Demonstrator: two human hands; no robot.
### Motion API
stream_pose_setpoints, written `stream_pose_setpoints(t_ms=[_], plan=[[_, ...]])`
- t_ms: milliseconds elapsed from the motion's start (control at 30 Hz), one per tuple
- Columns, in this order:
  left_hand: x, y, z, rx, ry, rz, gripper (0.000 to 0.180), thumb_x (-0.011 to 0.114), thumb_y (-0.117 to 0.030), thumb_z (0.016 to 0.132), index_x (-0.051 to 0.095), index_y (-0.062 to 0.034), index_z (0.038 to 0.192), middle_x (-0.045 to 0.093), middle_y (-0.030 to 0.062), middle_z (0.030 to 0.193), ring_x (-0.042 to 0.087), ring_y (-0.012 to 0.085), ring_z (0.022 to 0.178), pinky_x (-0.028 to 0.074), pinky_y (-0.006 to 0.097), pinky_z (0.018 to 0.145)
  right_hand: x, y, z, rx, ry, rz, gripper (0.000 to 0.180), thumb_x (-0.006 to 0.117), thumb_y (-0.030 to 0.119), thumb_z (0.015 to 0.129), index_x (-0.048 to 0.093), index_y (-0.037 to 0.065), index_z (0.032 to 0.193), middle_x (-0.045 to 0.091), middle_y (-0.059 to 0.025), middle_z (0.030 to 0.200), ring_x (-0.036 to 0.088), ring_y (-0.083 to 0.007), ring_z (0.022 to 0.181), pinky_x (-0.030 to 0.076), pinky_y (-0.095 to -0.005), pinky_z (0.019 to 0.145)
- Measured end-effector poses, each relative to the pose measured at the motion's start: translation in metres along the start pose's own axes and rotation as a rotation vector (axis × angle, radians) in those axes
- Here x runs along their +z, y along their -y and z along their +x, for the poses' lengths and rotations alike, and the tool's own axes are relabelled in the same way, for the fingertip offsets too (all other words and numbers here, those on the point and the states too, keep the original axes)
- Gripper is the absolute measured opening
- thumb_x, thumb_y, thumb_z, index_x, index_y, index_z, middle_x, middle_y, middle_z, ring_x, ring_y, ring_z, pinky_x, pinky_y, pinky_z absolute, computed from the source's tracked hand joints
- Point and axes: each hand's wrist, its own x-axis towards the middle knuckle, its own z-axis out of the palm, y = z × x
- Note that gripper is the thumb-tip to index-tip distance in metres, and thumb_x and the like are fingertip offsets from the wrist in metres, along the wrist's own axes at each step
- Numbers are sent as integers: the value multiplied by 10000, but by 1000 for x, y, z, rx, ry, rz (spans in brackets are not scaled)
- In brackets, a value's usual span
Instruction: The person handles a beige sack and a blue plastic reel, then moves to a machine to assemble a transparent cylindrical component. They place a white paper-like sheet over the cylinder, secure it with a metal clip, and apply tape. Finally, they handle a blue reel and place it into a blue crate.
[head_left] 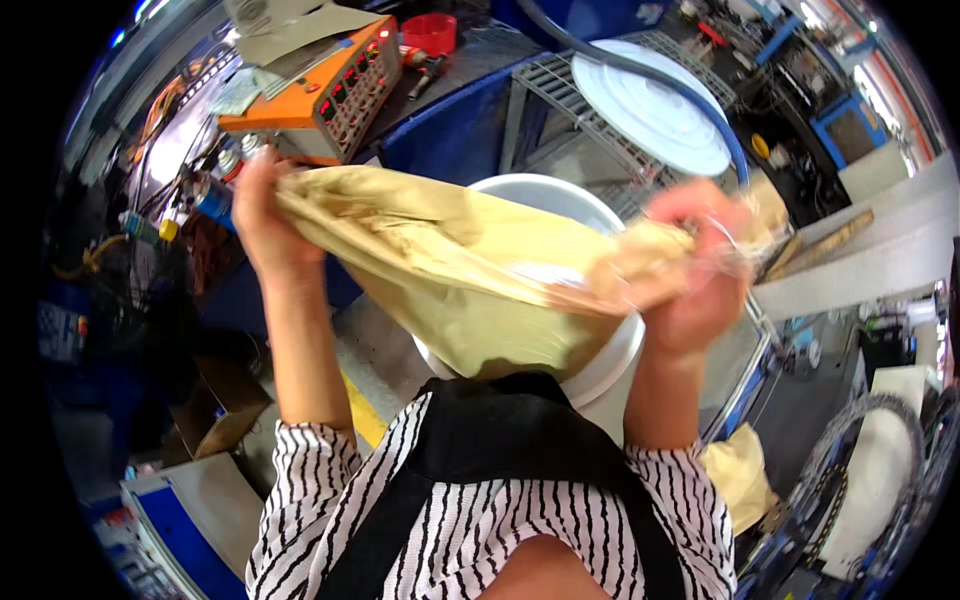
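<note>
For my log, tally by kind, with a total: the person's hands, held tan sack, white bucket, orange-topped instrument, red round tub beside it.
Hands: 2 (left hand, right hand)
Tan sack: 1
White bucket: 1
Orange-topped instrument: 1
Red round tub: 1
Total: 6

Creased, matt, papery bag [455, 320]

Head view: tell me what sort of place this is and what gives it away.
Most likely a factory or workshop: there's an orange instrument box with red-lit displays, a metal slatted rack and a yellow floor stripe.
</note>
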Motion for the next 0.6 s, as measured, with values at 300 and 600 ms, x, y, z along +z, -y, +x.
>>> stream_pose_setpoints(t_ms=[300,600], plan=[[115,61,-19,-125,405,-3,166,605,-249,851,578,-86,865,572,5,751,567,122,682,474,278,631,-158,-29,-38,363,-756,153,352,343,295,952,561,35,856,560,-91,849,567,-210,777,484,-335,714],[208,78,-14,-37,785,43,268,680,-304,838,595,-74,728,559,1,686,474,93,580,381,234,575,-254,46,-42,255,-693,-201,429,371,379,944,582,6,953,595,-132,938,604,-260,859,531,-424,786]])
